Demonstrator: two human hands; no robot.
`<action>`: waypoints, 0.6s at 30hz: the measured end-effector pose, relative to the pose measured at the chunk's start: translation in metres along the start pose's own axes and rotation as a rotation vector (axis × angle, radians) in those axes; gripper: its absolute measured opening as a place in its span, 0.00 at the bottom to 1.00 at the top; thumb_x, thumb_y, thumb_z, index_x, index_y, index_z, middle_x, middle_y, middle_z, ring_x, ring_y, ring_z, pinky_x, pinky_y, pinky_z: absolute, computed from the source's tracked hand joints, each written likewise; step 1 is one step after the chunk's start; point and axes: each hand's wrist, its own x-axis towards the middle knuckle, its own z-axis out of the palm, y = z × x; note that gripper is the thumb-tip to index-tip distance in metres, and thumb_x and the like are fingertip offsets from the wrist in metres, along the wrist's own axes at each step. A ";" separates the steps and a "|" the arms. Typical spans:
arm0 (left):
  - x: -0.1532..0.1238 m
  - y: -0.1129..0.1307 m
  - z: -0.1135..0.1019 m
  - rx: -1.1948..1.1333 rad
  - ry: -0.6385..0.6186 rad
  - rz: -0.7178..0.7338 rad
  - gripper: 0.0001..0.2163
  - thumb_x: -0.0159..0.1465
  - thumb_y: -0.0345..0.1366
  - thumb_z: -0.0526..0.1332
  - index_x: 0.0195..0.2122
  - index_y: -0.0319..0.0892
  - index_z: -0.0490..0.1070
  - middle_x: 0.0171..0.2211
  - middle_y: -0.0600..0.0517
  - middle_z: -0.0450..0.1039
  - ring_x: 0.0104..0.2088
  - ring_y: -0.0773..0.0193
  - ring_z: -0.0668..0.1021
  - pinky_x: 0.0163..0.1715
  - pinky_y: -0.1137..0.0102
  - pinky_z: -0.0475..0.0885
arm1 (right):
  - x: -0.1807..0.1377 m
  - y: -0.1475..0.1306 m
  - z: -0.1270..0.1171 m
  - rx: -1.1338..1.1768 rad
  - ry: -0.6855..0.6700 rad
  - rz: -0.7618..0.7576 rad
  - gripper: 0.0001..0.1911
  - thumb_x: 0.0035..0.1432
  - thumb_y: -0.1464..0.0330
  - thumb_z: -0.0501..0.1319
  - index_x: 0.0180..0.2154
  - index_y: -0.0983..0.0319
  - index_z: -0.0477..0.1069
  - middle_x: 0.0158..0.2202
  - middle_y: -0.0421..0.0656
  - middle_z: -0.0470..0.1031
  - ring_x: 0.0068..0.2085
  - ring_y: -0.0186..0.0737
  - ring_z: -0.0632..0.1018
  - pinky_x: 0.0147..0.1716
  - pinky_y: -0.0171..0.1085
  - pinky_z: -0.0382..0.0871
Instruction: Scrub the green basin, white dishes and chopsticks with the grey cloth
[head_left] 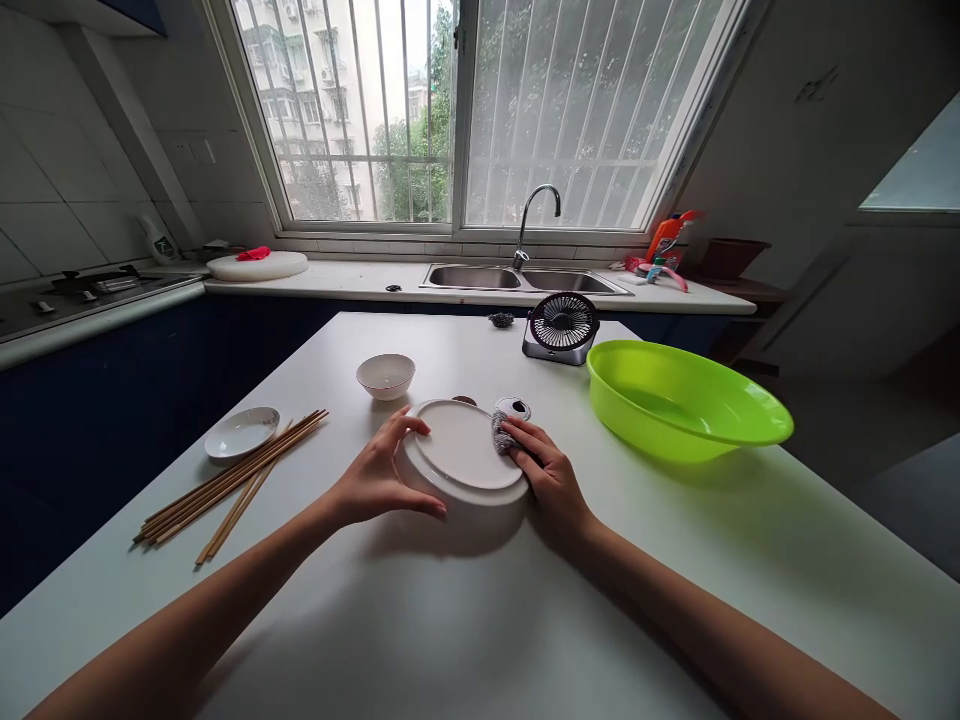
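Note:
A white dish point(461, 450), bottom side up, is held just over the white table in front of me. My left hand point(379, 470) grips its left edge, thumb along the near rim and fingers on the far side. Against the right part of the dish's underside, my right hand point(551, 480) presses a bunched grey cloth point(504, 434). Beyond the dish lie a small white round item with a dark centre point(516, 408) and a brown round item point(464, 400), partly hidden. A white bowl point(386, 377) stands upright past my left hand.
Wooden chopsticks point(232, 480) lie at the left beside a small white plate point(241, 434). A green basin point(686, 405) stands on the right, with a small black fan point(562, 328) and a dark scrubber point(501, 320) behind. Farther back is a double sink point(525, 280).

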 end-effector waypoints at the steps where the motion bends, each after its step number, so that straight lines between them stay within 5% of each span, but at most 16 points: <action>1: 0.000 0.002 0.001 -0.004 0.008 -0.003 0.39 0.35 0.52 0.79 0.48 0.46 0.69 0.60 0.41 0.66 0.61 0.39 0.69 0.58 0.52 0.68 | -0.004 -0.002 -0.001 0.008 0.009 0.010 0.18 0.61 0.64 0.60 0.52 0.52 0.78 0.62 0.43 0.70 0.64 0.50 0.68 0.67 0.52 0.57; 12: 0.001 0.015 0.004 -0.084 0.018 -0.158 0.37 0.36 0.50 0.79 0.46 0.48 0.65 0.53 0.47 0.69 0.53 0.45 0.73 0.52 0.54 0.70 | -0.029 -0.026 -0.009 0.011 0.014 0.046 0.18 0.65 0.63 0.58 0.54 0.50 0.76 0.63 0.44 0.69 0.64 0.52 0.68 0.66 0.53 0.60; 18: 0.008 0.010 0.008 0.000 0.156 -0.200 0.36 0.36 0.50 0.79 0.44 0.47 0.64 0.50 0.49 0.67 0.53 0.47 0.71 0.51 0.56 0.70 | -0.040 -0.034 -0.002 -0.196 -0.140 -0.166 0.32 0.61 0.69 0.59 0.66 0.50 0.62 0.68 0.44 0.60 0.68 0.52 0.62 0.67 0.53 0.58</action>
